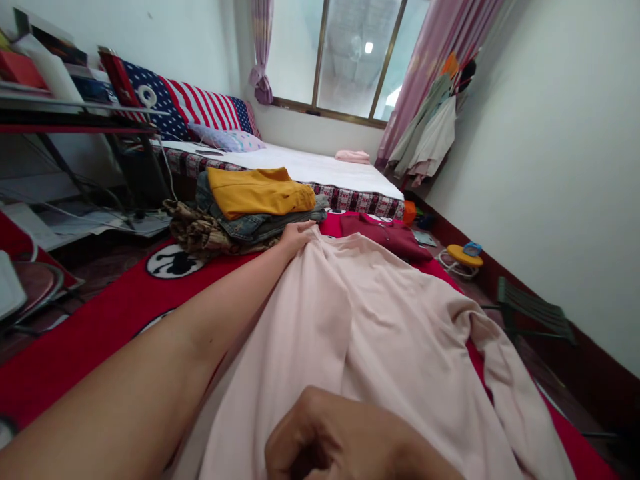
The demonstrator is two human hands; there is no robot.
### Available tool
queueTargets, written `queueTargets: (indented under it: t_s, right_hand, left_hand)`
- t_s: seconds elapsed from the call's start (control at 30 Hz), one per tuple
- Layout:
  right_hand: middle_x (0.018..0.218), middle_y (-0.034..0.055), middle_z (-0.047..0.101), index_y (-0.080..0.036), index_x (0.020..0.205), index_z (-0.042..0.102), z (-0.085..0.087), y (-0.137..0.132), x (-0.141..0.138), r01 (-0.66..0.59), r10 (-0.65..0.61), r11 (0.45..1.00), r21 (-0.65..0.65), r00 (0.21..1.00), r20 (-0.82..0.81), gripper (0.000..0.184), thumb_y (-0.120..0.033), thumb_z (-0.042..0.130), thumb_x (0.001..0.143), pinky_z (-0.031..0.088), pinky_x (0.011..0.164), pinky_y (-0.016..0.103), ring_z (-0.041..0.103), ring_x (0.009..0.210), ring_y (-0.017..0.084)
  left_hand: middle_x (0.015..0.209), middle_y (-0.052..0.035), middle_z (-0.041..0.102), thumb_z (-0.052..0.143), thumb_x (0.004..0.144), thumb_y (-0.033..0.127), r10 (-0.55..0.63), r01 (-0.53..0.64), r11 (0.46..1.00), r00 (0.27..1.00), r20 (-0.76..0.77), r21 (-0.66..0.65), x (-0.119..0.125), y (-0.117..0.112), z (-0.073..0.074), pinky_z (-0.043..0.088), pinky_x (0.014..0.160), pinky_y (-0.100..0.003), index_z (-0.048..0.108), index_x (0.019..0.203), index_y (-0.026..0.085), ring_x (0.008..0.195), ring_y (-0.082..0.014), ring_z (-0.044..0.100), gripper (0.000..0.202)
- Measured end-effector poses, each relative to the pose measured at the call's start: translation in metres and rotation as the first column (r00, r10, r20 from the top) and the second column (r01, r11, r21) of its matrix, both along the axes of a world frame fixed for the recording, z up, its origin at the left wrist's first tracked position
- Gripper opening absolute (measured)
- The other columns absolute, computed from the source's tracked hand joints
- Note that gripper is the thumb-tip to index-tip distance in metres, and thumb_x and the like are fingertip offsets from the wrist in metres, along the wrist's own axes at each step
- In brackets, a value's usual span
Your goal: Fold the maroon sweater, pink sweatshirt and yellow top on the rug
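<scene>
Near the lower edge, the right hand is curled with its fingers together on the near part of a pale pink long-sleeved sweater. The sweater's long axis runs away from the person, and it lies on a red rug. The left hand, nearer the far end, has its fingers closed over the sweater's far edge. Just beyond lie folded jeans beneath a mustard-yellow garment, then a maroon cardigan. Farthest stands a bed.
</scene>
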State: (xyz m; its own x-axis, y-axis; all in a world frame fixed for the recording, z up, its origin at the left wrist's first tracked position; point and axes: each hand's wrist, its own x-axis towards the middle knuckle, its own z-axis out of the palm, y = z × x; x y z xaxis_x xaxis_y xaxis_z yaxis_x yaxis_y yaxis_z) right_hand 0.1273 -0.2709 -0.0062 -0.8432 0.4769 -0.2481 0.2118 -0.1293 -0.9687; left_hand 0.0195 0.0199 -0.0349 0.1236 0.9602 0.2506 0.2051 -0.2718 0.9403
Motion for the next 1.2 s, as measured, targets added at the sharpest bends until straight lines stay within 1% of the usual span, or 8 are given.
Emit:
queueTargets:
  t_s: [0.1,0.27,0.43,0.63,0.83,0.93,1.07,1.2]
  right_hand:
    - [0.072,-0.0015,0.060,-0.014,0.080,0.067,-0.015,0.003,-0.004,0.161,-0.151,0.964,0.211,0.987,-0.061,0.013,-0.016,0.055,0.073,0.043,0.060,0.015,0.053,0.061,0.007]
    - [0.087,0.0045,0.064,-0.018,0.084,0.070,-0.039,0.019,-0.015,0.405,-0.552,0.410,0.817,0.823,-0.131,0.021,-0.006,0.057,0.073,0.045,0.079,0.029,0.057,0.083,0.016]
    - [0.123,0.0090,0.061,-0.022,0.108,0.068,-0.044,0.033,-0.008,0.362,-0.688,0.235,0.902,0.718,-0.109,0.025,-0.018,0.056,0.086,0.038,0.103,0.039,0.052,0.116,0.022]
    - [0.158,0.0119,0.027,-0.021,0.143,0.045,-0.056,0.055,0.008,0.166,-0.867,0.265,0.950,0.472,0.160,0.054,-0.038,0.051,0.092,0.010,0.115,0.060,0.020,0.146,0.030]
    - [0.154,0.0127,0.036,-0.017,0.135,0.054,-0.059,0.055,0.016,0.269,-0.853,0.264,0.926,0.514,0.094,0.046,-0.028,0.052,0.090,0.022,0.116,0.051,0.031,0.143,0.026]
    - [0.139,0.0126,0.056,-0.016,0.118,0.066,-0.056,0.050,0.041,0.403,-0.849,0.163,0.901,0.523,-0.081,0.036,-0.021,0.056,0.084,0.037,0.109,0.038,0.051,0.129,0.022]
    - [0.115,0.0100,0.069,-0.018,0.100,0.071,-0.045,0.055,0.107,0.398,-0.925,-0.109,0.911,0.294,-0.240,0.026,-0.016,0.053,0.081,0.043,0.102,0.037,0.061,0.110,0.022]
    - [0.116,0.0106,0.068,-0.015,0.102,0.069,-0.030,0.086,0.166,0.175,-0.996,-0.066,0.982,0.051,-0.076,0.029,-0.012,0.050,0.081,0.038,0.105,0.033,0.058,0.114,0.022]
  left_hand:
    - [0.133,-0.0119,0.061,0.066,0.055,0.010,-0.006,0.012,0.999,0.992,-0.125,0.046,-0.010,0.000,-0.007,0.038,0.109,-0.034,0.063,0.126,0.009,0.125,-0.0283,0.054,0.071]
    - [0.128,-0.0104,0.064,0.069,0.053,0.006,0.003,0.032,0.995,0.941,-0.339,0.098,-0.021,-0.013,-0.001,0.036,0.109,-0.035,0.067,0.122,0.012,0.126,-0.0321,0.053,0.070]
    - [0.111,-0.0097,0.067,0.067,0.065,0.010,0.076,0.022,0.982,0.861,-0.503,0.187,-0.036,-0.047,0.007,0.043,0.103,-0.038,0.072,0.115,0.016,0.109,-0.0315,0.061,0.051]
    - [0.143,-0.0142,0.047,0.053,0.084,0.023,0.095,0.263,0.902,0.654,-0.750,0.343,-0.030,-0.106,-0.003,0.031,0.113,-0.039,0.065,0.123,0.015,0.134,-0.0293,0.041,0.042]
    - [0.156,-0.0142,0.031,0.034,0.097,0.045,-0.032,0.275,0.947,0.597,-0.801,0.167,-0.020,-0.152,-0.042,0.018,0.118,-0.045,0.040,0.147,0.015,0.146,-0.0277,0.025,0.058]
    - [0.156,-0.0139,0.032,0.034,0.097,0.048,0.020,0.249,0.949,0.567,-0.824,0.195,-0.024,-0.155,-0.046,0.017,0.117,-0.048,0.041,0.147,0.017,0.146,-0.0293,0.024,0.059]
    - [0.146,-0.0158,0.045,0.033,0.098,0.040,0.214,0.048,0.951,0.609,-0.764,0.305,-0.030,-0.153,-0.040,0.028,0.114,-0.042,0.058,0.132,0.016,0.139,-0.0282,0.037,0.048]
    - [0.143,-0.0177,0.044,0.048,0.092,0.035,0.390,-0.200,0.918,0.598,-0.700,0.342,-0.033,-0.155,-0.033,0.039,0.104,-0.046,0.060,0.129,0.017,0.132,-0.0338,0.041,0.043]
